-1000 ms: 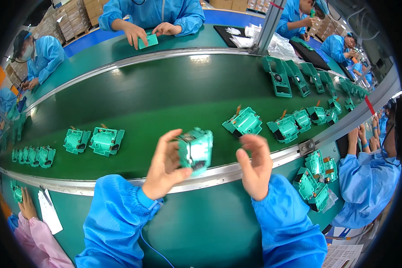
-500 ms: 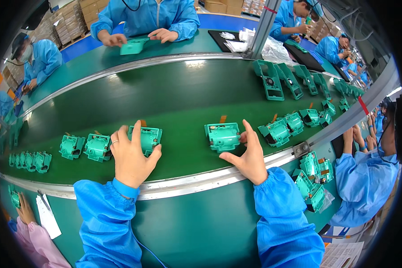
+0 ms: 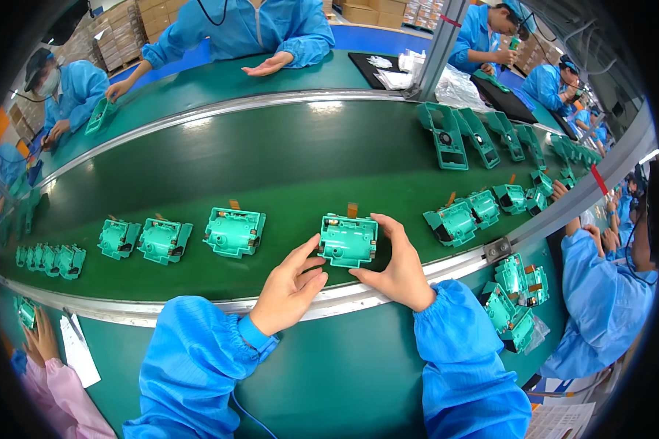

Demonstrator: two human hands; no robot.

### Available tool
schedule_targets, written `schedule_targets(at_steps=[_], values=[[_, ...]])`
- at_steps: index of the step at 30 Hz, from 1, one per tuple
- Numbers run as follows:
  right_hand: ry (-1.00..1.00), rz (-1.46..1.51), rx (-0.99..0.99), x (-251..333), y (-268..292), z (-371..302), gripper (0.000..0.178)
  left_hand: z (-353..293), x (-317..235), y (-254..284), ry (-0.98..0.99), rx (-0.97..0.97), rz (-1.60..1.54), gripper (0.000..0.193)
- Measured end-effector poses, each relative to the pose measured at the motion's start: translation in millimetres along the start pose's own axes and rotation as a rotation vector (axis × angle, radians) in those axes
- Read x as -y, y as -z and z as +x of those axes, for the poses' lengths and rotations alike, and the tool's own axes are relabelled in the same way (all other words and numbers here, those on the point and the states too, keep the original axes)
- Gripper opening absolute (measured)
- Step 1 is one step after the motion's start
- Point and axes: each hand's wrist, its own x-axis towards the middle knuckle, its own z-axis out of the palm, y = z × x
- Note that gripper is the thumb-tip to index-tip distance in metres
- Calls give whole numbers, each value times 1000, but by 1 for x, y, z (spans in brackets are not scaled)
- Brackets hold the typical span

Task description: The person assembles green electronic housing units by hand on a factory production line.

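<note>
A green plastic housing (image 3: pixel 348 241) with an orange ribbon tab on its far edge is between my two hands, just beyond the metal rail. My right hand (image 3: pixel 401 267) grips its right side, forefinger along the far corner and thumb at the near corner. At its left edge, the curled fingers of my left hand (image 3: pixel 289 289) touch the side, with the thumb near the lower left corner. Another housing (image 3: pixel 233 233) lies on the green belt to the left, out of my hands. Two more, a middle housing (image 3: pixel 164 239) and a farther housing (image 3: pixel 118 238), sit beyond it.
Several housings (image 3: pixel 452 223) line the belt at right, with hollow green casings (image 3: pixel 444 135) behind them. A metal rail (image 3: pixel 329 306) edges the near side; a post (image 3: pixel 564 197) rises at right. More housings (image 3: pixel 511 304) are stacked beside it. Co-workers sit around the belt.
My left hand has left the housing at left and moved right to the one by my right hand. That housing has shifted slightly left and nearer. The co-worker opposite has passed a green casing leftward.
</note>
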Motion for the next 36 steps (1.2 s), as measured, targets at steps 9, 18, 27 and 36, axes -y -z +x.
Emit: schedule_targets(at_steps=[9,18,27,36], values=[[228,104,-118,5,1,-10,76,-7,-12,-16,-174,-90,56,65],[371,-34,-184,29,1,-19,75,-14,-18,-28,-324,-192,209,91],[476,-68,-196,19,-1,-26,69,-8,-11,-36,-336,-243,305,96],[291,516,-88,35,-6,-26,65,-10,-23,-31,-217,-273,117,92]])
